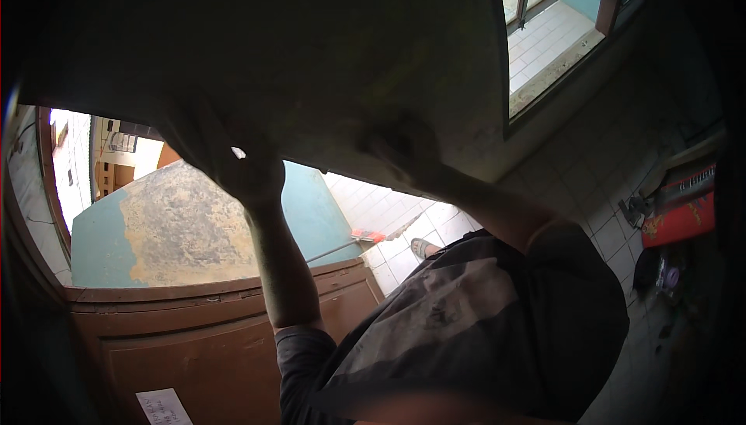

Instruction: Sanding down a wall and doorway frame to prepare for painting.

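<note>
A large, dark flat surface (326,44), too dim to tell whether wall or panel, fills the upper view. My left hand (225,157) reaches up to its lower edge, fingers stretched and apart against it. A small patch of light shows through a gap beside the thumb. Further right, my right hand (404,145) is raised against the same surface with its fingers curled in. Deep shadow hides what those fingers hold, if anything.
A brown wooden door (233,339) bearing a white paper (163,407) stands lower left. Behind it is a peeling blue wall (186,223). A window (552,36) is upper right. A red object (680,221) and clutter lie on the tiled floor (614,238). A red-headed, long-handled tool (367,235) lies beyond the door.
</note>
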A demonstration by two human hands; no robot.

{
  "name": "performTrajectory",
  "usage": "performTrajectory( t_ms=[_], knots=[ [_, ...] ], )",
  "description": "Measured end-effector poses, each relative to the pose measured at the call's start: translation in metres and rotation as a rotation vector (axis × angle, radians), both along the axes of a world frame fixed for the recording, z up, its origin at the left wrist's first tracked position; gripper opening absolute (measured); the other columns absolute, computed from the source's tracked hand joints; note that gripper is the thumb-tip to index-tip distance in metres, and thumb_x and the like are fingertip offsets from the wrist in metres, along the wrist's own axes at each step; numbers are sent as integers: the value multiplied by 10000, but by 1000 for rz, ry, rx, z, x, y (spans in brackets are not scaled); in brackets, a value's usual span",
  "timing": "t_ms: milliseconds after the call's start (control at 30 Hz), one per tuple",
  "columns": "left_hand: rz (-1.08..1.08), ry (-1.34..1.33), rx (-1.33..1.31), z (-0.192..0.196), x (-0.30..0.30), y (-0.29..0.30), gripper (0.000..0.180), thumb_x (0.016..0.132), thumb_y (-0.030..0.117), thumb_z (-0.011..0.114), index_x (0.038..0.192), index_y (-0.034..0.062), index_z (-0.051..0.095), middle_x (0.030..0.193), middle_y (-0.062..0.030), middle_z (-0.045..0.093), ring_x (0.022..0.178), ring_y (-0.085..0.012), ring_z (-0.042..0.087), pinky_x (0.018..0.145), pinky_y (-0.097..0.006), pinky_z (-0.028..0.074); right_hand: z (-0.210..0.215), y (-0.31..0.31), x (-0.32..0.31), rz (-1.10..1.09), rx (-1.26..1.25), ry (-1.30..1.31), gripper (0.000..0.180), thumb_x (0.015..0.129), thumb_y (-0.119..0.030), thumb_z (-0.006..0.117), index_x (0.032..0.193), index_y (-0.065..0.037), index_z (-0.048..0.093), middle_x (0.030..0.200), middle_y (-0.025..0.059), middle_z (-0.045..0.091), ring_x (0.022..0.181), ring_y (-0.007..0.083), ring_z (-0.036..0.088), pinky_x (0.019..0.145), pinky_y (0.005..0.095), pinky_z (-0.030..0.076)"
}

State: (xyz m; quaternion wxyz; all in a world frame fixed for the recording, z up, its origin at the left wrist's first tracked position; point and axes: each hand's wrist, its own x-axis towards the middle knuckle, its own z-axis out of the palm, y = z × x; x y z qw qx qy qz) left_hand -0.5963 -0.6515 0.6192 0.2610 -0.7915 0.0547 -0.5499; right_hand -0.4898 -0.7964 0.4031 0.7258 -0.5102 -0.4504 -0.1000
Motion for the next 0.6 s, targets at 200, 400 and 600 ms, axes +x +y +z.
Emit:
performTrajectory(
  t_ms=[200, 400, 600],
  knots=[
    [-111, 79, -147, -26, -5, -6, 619, 973, 235, 678, 1518, 59, 444, 1594, -230, 343, 1523, -414, 230, 1223, -514, 278, -72, -43, 115, -531, -111, 248, 350, 1013, -261, 603, 1298, -63, 651, 1169, 109, 701, 1105, 268, 595, 914, 406, 494],
    [39, 160, -126, -66, 3, 9, 610, 956, 223, 702, 1493, 33, 484, 1565, -308, 334, 1414, -433, 427, 1074, -472, 478, -44, 27, -23, 38, 209, 661, 422, 1070, -318, 432, 1287, -3, 611, 1181, 172, 668, 1158, 302, 595, 1037, 408, 452],
    [42, 34, -392, -63, -9, -20, 751, 850, 280, 823, 1486, 51, 497, 1603, -300, 246, 1445, -395, 389, 1073, -437, 493, -115, 6, 66, -265, -357, 506, 401, 1061, -300, 444, 1320, -12, 549, 1275, 202, 609, 957, 318, 626, 965, 472, 488]
  ],
)
